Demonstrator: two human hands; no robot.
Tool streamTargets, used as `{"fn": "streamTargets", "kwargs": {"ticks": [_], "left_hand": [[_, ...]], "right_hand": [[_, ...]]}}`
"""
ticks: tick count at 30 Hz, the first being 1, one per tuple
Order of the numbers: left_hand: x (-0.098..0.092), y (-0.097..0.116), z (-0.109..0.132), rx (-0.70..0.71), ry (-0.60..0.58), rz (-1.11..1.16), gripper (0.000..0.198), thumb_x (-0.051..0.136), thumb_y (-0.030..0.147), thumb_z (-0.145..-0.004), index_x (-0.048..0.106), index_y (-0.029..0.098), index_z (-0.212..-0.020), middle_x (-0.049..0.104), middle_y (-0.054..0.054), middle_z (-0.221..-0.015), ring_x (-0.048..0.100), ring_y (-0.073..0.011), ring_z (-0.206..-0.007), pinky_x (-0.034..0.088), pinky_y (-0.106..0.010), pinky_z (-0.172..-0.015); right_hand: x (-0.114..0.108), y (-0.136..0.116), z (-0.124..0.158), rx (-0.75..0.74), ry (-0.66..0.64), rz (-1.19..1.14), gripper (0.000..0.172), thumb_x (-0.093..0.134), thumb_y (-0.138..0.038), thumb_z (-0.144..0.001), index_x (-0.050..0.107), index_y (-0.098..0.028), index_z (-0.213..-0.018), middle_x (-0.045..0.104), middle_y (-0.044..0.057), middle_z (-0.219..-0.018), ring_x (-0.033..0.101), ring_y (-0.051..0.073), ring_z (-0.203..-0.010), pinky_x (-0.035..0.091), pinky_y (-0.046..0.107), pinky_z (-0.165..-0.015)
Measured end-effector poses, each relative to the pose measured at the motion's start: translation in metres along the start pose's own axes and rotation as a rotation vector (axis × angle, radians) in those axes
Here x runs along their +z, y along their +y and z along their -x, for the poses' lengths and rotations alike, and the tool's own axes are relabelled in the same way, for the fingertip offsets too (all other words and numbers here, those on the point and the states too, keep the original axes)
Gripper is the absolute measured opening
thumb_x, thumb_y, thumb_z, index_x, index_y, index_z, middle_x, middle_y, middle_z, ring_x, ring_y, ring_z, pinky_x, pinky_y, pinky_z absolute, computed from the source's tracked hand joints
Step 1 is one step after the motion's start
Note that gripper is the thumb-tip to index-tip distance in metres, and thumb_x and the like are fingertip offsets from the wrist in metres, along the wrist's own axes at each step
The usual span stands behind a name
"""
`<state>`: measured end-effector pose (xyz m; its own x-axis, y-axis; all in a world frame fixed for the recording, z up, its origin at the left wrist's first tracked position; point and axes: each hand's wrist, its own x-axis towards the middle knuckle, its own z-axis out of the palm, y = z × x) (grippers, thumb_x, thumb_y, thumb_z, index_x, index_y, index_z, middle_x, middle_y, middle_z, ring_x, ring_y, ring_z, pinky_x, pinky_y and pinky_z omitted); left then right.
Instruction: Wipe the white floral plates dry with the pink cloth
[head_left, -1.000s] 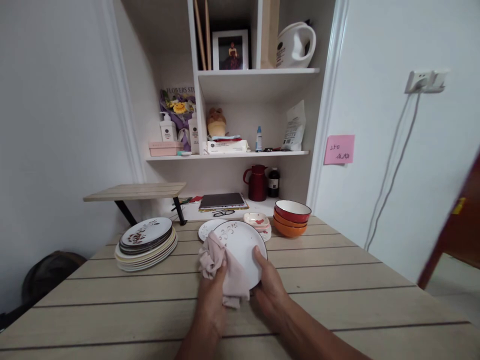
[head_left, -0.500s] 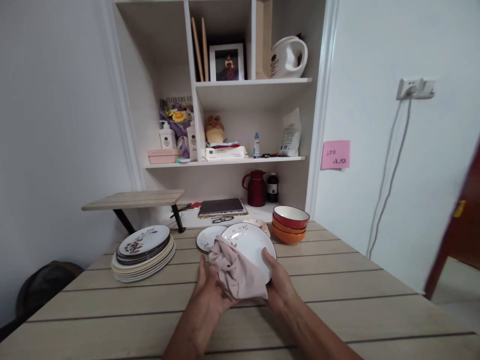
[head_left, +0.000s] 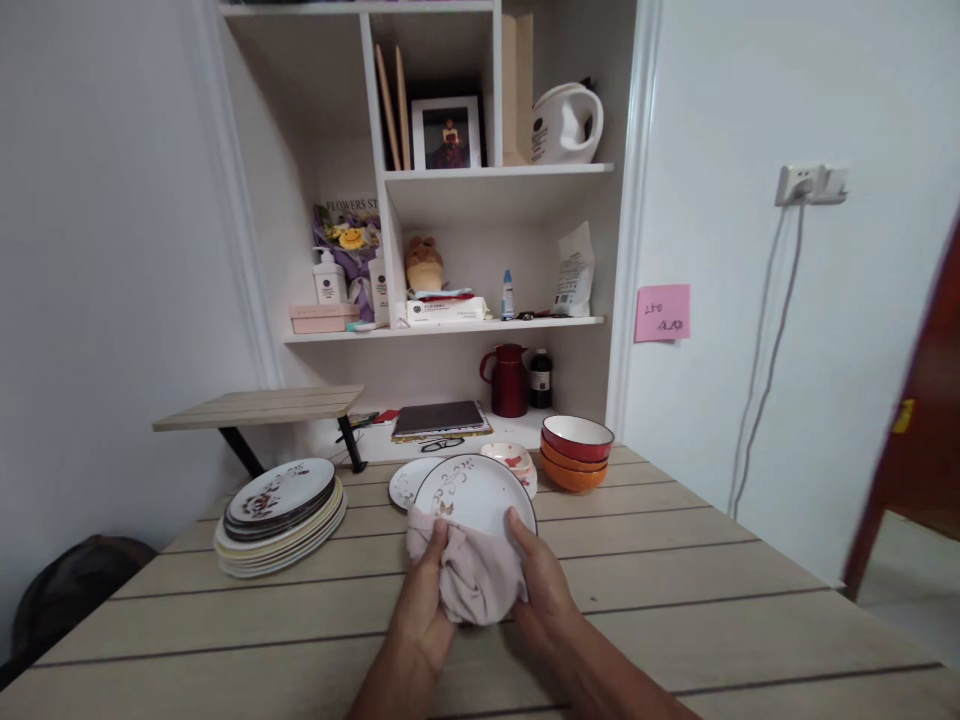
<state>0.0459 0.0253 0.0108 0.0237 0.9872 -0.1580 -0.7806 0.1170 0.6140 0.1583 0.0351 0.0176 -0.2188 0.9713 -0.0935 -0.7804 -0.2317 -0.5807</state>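
Observation:
Between both hands a white plate with a dark rim and a brown floral pattern is held tilted above the table. My left hand grips the plate's left lower edge through a pale pink cloth, thumb on top. The cloth drapes over the near part of the plate. My right hand holds the right edge, its thumb on the upper face and its other fingers hidden beneath. Behind the held plate, another white plate lies on the table beside a small patterned bowl.
A stack of plates stands on the left of the slatted table, near a small wooden riser. Stacked red and orange bowls sit at the back right. Behind are glasses, a laptop and a red jug.
My left hand has come up onto the plate's left edge, thumb now over the cloth. The cloth is wrapped around the near edge. The plate has shifted slightly left and turned.

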Motion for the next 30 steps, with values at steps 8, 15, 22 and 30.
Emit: {"fn": "streamTargets", "kwargs": {"ticks": [8,15,22,30], "left_hand": [[-0.008,0.006,-0.001,0.144,0.065,-0.071,0.027,0.069,0.024,-0.080,0.067,0.015,-0.105,0.074,-0.011,-0.101,0.070,-0.0225,-0.095,0.054,-0.035,-0.088],[-0.003,0.008,0.004,0.111,0.028,-0.068,0.031,0.070,0.030,-0.079,0.067,0.015,-0.106,0.074,-0.011,-0.096,0.070,-0.0238,-0.092,0.056,-0.035,-0.084],[-0.005,0.021,0.016,0.264,0.126,-0.326,0.042,0.078,0.036,-0.069,0.069,0.013,-0.103,0.074,-0.011,-0.092,0.070,-0.0243,-0.085,0.055,-0.032,-0.076],[-0.011,0.016,0.012,0.387,-0.103,-0.859,0.026,0.079,0.037,-0.065,0.075,0.014,-0.077,0.074,-0.007,-0.073,0.066,-0.0220,-0.071,0.050,-0.025,-0.066]], "right_hand": [[0.014,-0.018,0.019,-0.015,-0.128,0.276,0.062,0.073,-0.026,-0.072,0.051,-0.010,-0.128,0.072,0.015,-0.106,0.070,0.028,-0.092,0.053,0.043,-0.087],[0.019,-0.030,0.030,-0.084,-0.181,0.487,0.059,0.071,-0.035,-0.073,0.054,-0.014,-0.125,0.068,0.014,-0.116,0.066,0.029,-0.099,0.051,0.045,-0.089],[0.000,-0.058,0.013,-0.660,-0.021,1.121,0.048,0.067,-0.038,-0.075,0.060,-0.028,-0.122,0.052,0.008,-0.138,0.058,0.026,-0.109,0.051,0.041,-0.086],[0.008,-0.070,0.024,-0.406,-0.221,1.058,0.021,0.072,-0.033,-0.072,0.073,-0.020,-0.089,0.072,0.005,-0.089,0.062,0.022,-0.087,0.047,0.033,-0.079]]}}
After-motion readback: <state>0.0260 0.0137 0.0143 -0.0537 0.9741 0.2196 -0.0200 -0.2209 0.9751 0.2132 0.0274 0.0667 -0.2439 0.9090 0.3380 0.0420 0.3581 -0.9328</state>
